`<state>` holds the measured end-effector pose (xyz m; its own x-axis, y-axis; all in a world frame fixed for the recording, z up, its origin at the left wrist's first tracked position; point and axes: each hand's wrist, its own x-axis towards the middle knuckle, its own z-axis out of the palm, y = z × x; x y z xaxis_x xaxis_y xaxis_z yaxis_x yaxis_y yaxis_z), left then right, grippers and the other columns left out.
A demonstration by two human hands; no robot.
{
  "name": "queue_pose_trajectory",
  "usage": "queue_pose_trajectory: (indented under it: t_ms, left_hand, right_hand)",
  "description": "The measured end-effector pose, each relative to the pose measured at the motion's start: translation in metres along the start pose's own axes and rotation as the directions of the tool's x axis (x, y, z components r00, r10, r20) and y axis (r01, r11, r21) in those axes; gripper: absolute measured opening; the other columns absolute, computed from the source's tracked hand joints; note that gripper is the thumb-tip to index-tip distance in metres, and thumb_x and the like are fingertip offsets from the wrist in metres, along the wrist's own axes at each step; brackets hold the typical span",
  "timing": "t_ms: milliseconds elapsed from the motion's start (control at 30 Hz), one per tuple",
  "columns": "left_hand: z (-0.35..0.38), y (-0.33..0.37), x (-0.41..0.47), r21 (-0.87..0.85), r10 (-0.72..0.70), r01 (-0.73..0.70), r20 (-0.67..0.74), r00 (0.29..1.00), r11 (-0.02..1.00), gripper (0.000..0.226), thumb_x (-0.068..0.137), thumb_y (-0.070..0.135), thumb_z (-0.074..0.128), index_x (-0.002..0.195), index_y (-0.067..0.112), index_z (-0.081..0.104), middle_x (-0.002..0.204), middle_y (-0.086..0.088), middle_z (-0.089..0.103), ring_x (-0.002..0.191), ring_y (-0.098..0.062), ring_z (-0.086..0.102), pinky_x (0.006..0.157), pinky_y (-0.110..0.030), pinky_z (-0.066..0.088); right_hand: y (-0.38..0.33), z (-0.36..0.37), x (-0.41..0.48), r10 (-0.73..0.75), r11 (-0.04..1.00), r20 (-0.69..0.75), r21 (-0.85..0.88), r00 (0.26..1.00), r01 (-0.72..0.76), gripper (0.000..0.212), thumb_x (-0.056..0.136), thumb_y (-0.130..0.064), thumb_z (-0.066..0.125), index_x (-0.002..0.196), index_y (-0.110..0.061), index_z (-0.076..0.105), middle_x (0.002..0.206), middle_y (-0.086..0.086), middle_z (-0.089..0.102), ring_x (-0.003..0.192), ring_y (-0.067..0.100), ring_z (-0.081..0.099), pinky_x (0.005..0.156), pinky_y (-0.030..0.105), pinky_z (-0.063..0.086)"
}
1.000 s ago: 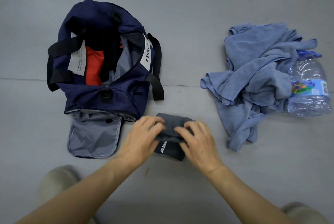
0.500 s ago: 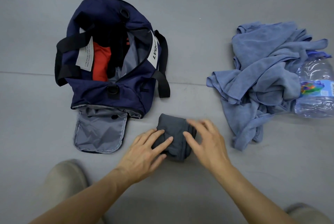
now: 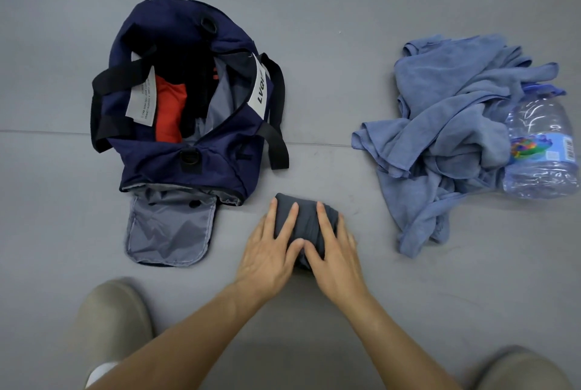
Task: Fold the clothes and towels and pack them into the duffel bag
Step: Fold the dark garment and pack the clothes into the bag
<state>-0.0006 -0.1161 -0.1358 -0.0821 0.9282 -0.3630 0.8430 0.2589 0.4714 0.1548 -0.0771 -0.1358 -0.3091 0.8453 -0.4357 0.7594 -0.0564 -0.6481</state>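
A small folded dark grey garment [image 3: 306, 216] lies on the grey floor just right of the duffel bag's near end. My left hand [image 3: 272, 251] and my right hand [image 3: 334, 251] both lie flat on it with straight fingers, pressing it down, thumbs meeting at its near edge. The navy duffel bag [image 3: 217, 166] stands open at the left, with an orange item [image 3: 169, 112] and dark fabric inside. A crumpled pile of blue towels [image 3: 446, 134] lies at the right.
A grey end flap [image 3: 169, 235] of the bag lies open on the floor. A clear plastic water bottle [image 3: 540, 150] rests against the towel pile's right side. My knees in beige trousers [image 3: 110, 320] show at the bottom corners.
The garment was folded over, hiding its white lettering. Both hands went from gripping its sides to lying flat on top of it.
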Motion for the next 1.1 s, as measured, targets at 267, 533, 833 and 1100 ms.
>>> queue_pose_trajectory:
  t_ms: [267, 533, 833, 1100]
  left_hand:
    - [0.021, -0.003, -0.009, 0.001, 0.025, -0.025, -0.001, 1.0, 1.0, 0.062, 0.099, 0.062, 0.012, 0.143, 0.055, -0.031, 0.155, 0.016, -0.041, 0.154, -0.012, -0.01, 0.125, -0.033, 0.011]
    - [-0.049, 0.008, 0.004, 0.005, 0.154, -0.155, 0.103, 0.983, 0.988, 0.065, 0.103, 0.059, 0.027, 0.153, 0.05, -0.013, 0.157, 0.024, -0.034, 0.141, -0.019, 0.038, 0.101, -0.031, 0.042]
    - [-0.282, -0.067, 0.085, 0.293, 0.326, -0.254, -0.229, 0.917, 0.922, 0.053, 0.102, 0.052, 0.027, 0.153, 0.038, 0.034, 0.161, 0.01, 0.026, 0.123, -0.019, 0.057, 0.089, -0.037, 0.053]
    - [-0.302, -0.163, 0.089, 0.073, 0.054, -0.018, -0.519, 0.853, 0.997, 0.041, 0.096, 0.006, 0.047, 0.124, 0.027, 0.068, 0.148, 0.003, 0.049, 0.123, -0.02, 0.057, 0.098, -0.035, 0.048]
  right_hand:
    - [-0.012, 0.005, -0.005, 0.158, 0.885, -0.015, 0.446, 0.987, -0.135, 0.071, 0.095, -0.03, 0.066, 0.149, -0.046, 0.023, 0.157, -0.004, 0.03, 0.138, 0.006, 0.034, 0.104, 0.016, 0.029]
    - [-0.046, -0.032, 0.019, 0.189, 0.634, 0.152, 0.735, 0.97, -0.239, 0.058, 0.09, -0.003, 0.07, 0.136, -0.032, 0.051, 0.132, -0.003, 0.059, 0.094, -0.006, 0.062, 0.069, 0.006, 0.049]
    - [-0.173, -0.101, 0.091, -0.187, 0.507, -0.077, 0.846, 0.979, 0.164, 0.053, 0.089, -0.013, 0.069, 0.13, -0.043, 0.056, 0.129, -0.008, 0.065, 0.121, 0.018, 0.063, 0.105, 0.053, 0.047]
    - [-0.281, -0.029, 0.195, -0.226, 0.649, 0.159, 0.76, 0.961, 0.027, 0.052, 0.092, -0.009, 0.068, 0.119, -0.051, 0.055, 0.127, -0.007, 0.063, 0.112, 0.017, 0.066, 0.093, 0.05, 0.057]
